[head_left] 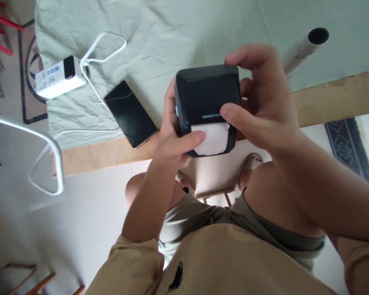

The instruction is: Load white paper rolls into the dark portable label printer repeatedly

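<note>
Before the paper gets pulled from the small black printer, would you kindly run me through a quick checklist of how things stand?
1. Printer held by both hands: ok; left hand at its side, right hand over top and right edge.
2. White paper showing at the slot: ok.
3. Left thumb on the paper's edge: ok.
4. Paper straight: cannot tell, its corners look slightly curled.
5. Printer off the table: ok, held above its edge.
6. Phone out of the way: ok, lying apart on the cloth.
</note>
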`<state>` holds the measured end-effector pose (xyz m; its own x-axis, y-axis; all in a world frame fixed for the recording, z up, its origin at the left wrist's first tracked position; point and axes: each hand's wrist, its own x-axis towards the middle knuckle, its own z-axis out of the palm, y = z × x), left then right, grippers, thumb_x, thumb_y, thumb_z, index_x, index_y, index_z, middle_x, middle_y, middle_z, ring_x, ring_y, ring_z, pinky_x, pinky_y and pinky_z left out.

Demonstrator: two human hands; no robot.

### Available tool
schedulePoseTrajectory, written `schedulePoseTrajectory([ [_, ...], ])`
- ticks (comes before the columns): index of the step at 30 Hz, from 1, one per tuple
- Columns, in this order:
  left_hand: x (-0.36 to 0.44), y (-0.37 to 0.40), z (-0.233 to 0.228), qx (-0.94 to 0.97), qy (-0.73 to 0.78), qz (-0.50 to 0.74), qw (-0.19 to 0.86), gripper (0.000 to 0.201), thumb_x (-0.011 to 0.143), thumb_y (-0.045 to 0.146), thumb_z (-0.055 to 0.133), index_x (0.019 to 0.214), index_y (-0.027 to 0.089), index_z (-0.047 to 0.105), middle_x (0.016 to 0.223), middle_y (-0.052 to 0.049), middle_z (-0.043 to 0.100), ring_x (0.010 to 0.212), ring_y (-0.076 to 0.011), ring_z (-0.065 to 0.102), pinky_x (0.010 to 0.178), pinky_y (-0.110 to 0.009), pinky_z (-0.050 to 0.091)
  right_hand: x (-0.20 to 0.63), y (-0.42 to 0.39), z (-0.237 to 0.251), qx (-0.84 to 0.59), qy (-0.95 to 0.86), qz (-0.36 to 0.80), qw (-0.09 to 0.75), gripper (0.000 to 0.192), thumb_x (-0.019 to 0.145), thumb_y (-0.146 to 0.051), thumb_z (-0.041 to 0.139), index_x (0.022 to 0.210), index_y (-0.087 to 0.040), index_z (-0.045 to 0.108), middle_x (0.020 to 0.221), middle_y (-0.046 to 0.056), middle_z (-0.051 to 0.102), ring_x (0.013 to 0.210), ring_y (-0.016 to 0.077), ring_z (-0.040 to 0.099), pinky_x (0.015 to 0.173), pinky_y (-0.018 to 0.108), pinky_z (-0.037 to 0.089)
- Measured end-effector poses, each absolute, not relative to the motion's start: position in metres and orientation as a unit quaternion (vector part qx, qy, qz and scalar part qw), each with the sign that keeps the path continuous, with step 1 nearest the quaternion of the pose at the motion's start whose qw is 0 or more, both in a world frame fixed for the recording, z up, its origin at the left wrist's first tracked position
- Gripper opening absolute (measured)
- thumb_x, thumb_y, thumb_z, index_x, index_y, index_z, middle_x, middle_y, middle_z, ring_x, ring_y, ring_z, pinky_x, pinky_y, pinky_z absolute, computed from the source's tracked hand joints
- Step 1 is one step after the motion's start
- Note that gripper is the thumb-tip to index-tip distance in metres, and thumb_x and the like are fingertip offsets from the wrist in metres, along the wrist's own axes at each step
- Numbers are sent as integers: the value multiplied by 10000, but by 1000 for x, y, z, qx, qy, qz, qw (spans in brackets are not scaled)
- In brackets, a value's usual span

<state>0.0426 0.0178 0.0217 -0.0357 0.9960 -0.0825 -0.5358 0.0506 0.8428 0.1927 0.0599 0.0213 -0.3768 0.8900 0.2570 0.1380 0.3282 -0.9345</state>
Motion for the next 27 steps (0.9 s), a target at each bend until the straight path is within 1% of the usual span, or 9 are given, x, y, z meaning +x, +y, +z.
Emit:
schedulePoseTrajectory([
  [2,44,18,24,305,352,625,626,605,661,284,660,1220,261,430,913,-28,608,1180,-281,544,962,-396,467,191,59,20,-364,-667,514,397,599,768,-409,614,1289,-298,339,1172,17,499,731,51,522,554,194,428],
  [5,46,17,26,297,372,617,627,414,759,351,584,1148,261,475,882,-30,626,1131,-257,584,960,-391,471,189,59,18,-331,-652,575,366,673,765,-460,615,1317,-279,275,1005,7,526,773,67,533,585,178,464],
  [11,48,18,31,283,431,601,611,256,784,240,513,1039,236,535,769,-15,637,903,-214,679,673,-270,537,188,61,16,-327,-663,573,354,610,790,-389,607,1292,-264,283,985,6,507,689,36,504,530,152,447],
  [15,49,18,32,277,432,608,606,240,785,229,535,1024,236,557,736,0,637,788,-182,688,557,-226,502,187,60,14,-343,-669,552,361,609,799,-411,589,1309,-279,283,1039,18,533,799,75,555,607,178,493],
  [17,48,18,32,274,425,606,614,241,798,231,541,1037,228,565,771,-2,654,845,-183,685,636,-239,534,187,59,13,-352,-671,540,367,614,800,-427,582,1318,-278,289,1089,27,542,900,102,572,669,193,516],
  [19,44,19,30,259,412,594,641,232,846,329,509,1029,207,579,836,-27,673,1009,-214,651,796,-291,552,186,58,12,-367,-671,523,376,631,796,-446,581,1330,-271,295,1166,35,529,957,114,574,690,196,525],
  [22,37,24,26,225,388,569,689,357,897,449,395,977,182,618,885,-47,688,1205,-239,544,982,-357,495,186,57,10,-389,-658,522,379,694,795,-479,570,1377,-295,241,1267,38,485,782,66,567,557,171,492],
  [24,33,27,21,210,385,557,706,381,897,461,390,956,179,640,871,-34,698,1242,-235,515,1012,-372,481,186,56,9,-385,-652,536,373,719,790,-492,570,1391,-316,216,1293,39,465,671,34,520,478,158,444],
  [27,30,30,14,178,406,552,706,387,891,480,405,932,180,646,853,-21,703,1251,-224,509,1014,-370,484,185,56,9,-383,-648,540,376,695,791,-472,575,1381,-305,249,1277,42,472,693,35,518,468,139,433],
])
